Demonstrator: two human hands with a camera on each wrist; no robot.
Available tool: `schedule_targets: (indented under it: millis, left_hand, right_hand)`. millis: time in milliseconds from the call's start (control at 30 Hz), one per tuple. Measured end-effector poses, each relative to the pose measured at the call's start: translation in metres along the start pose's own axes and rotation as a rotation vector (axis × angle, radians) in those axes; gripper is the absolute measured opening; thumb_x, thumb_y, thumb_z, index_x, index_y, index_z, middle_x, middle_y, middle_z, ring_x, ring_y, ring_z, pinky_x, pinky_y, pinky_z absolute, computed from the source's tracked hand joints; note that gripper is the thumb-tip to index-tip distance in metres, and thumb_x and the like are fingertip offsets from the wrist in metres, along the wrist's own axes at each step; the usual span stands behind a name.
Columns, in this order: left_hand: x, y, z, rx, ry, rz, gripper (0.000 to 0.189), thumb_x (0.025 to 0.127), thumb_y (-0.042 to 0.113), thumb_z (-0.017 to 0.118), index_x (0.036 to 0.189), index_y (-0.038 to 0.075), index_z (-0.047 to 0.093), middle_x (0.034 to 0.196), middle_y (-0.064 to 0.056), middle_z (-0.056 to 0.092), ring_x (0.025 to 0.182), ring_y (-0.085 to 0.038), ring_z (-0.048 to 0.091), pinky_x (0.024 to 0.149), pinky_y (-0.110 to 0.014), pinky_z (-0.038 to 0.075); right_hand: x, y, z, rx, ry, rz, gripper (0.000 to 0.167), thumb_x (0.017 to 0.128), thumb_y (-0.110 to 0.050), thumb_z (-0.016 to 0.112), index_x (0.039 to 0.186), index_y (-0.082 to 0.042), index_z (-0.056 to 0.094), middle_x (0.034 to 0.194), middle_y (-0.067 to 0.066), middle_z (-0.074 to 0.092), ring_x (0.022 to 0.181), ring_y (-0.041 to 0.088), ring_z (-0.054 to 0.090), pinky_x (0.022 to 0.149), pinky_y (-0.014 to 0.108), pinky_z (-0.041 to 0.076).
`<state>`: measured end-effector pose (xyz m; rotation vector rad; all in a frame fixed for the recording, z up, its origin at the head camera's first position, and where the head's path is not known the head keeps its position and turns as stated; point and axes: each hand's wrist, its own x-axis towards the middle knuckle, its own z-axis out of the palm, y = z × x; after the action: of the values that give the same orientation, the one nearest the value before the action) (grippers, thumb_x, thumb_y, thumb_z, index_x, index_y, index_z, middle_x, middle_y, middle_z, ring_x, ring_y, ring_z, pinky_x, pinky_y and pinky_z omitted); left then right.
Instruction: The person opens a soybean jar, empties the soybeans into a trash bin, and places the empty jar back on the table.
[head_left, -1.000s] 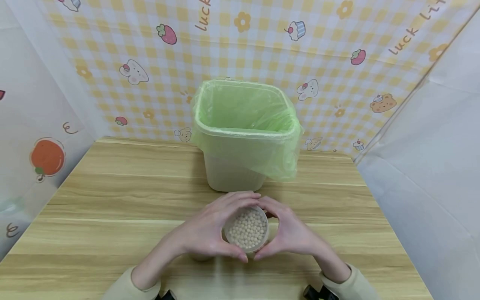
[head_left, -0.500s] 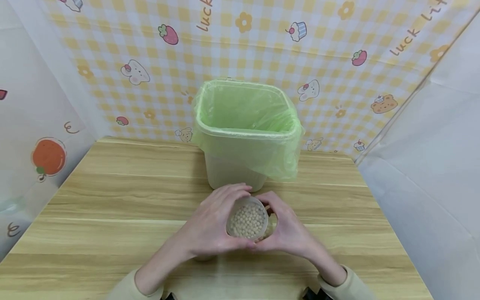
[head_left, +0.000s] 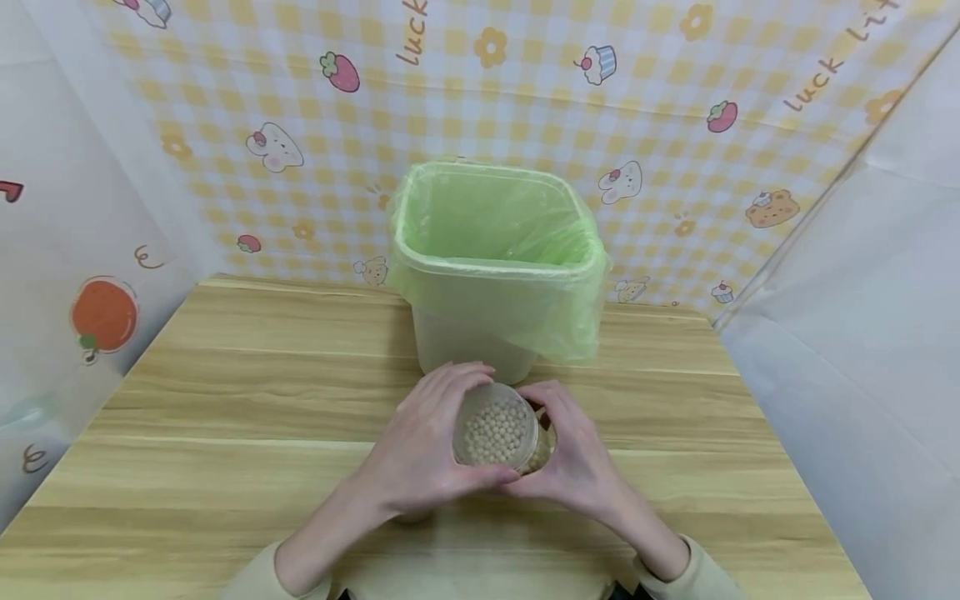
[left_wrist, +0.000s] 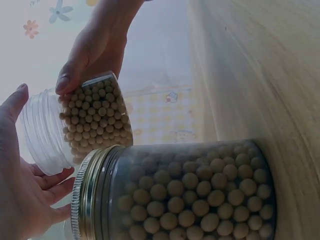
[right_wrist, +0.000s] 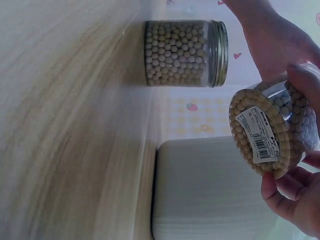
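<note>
Both hands hold one clear jar of small beige balls (head_left: 495,433) above the wooden table. Its mouth has no lid on and faces up, tilted to the left. My left hand (head_left: 418,450) curves round the threaded mouth, thumb near, fingers far. My right hand (head_left: 576,454) grips the body from the other side. In the right wrist view the tilted jar (right_wrist: 287,120) shows a white barcode label (right_wrist: 259,135) on its base. A second jar of balls (left_wrist: 195,195), with a gold-coloured lid, stands upright below my left forearm and is mostly hidden in the head view.
A pale bin (head_left: 472,333) with a light green liner bag (head_left: 573,308) stands just beyond the hands on the table (head_left: 262,400). Patterned cloth (head_left: 315,192) hangs behind it. White sheets (head_left: 862,333) flank both sides.
Both hands and the jar have moved slightly away from the body, closer to the bin. The jar's mouth leans more to the left, and more of its body shows at the right.
</note>
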<state>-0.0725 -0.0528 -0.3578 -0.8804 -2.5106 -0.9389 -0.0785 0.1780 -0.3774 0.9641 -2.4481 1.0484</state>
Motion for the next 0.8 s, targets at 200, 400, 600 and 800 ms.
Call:
schedule_targets:
  millis: [200, 400, 600, 800]
  left_hand:
    - [0.002, -0.002, -0.005, -0.041, 0.025, 0.012, 0.095, 0.073, 0.066, 0.081, 0.145, 0.013, 0.049, 0.145, 0.001, 0.056, 0.136, -0.019, 0.053, 0.118, -0.051, 0.041]
    - [0.002, -0.003, -0.009, -0.039, 0.048, 0.036, 0.095, 0.074, 0.067, 0.08, 0.145, 0.012, 0.048, 0.143, 0.0, 0.057, 0.132, -0.017, 0.054, 0.114, -0.047, 0.046]
    - [0.002, -0.002, -0.016, -0.029, 0.062, 0.047, 0.095, 0.073, 0.065, 0.082, 0.145, 0.013, 0.049, 0.143, 0.0, 0.057, 0.132, -0.017, 0.054, 0.113, -0.047, 0.046]
    - [0.0, -0.003, -0.02, -0.029, 0.072, 0.038, 0.093, 0.074, 0.063, 0.082, 0.145, 0.013, 0.049, 0.144, 0.0, 0.057, 0.134, -0.018, 0.053, 0.112, -0.048, 0.047]
  right_hand:
    - [0.003, 0.005, -0.006, 0.074, -0.017, 0.022, 0.096, 0.054, -0.032, 0.103, 0.135, -0.012, 0.054, 0.124, 0.0, 0.064, 0.105, 0.01, 0.061, 0.084, 0.026, 0.056]
    - [0.005, 0.006, -0.019, 0.125, -0.068, 0.06, 0.097, 0.054, -0.024, 0.103, 0.137, -0.014, 0.054, 0.13, 0.0, 0.065, 0.111, 0.012, 0.065, 0.089, 0.032, 0.061]
    - [0.005, 0.006, -0.039, 0.148, -0.109, 0.095, 0.096, 0.055, -0.026, 0.103, 0.139, -0.018, 0.056, 0.134, 0.0, 0.066, 0.116, 0.013, 0.065, 0.093, 0.035, 0.06]
    - [0.004, 0.007, -0.061, 0.176, -0.148, 0.152, 0.094, 0.057, -0.026, 0.102, 0.139, -0.021, 0.057, 0.134, -0.002, 0.066, 0.119, 0.011, 0.063, 0.094, 0.036, 0.059]
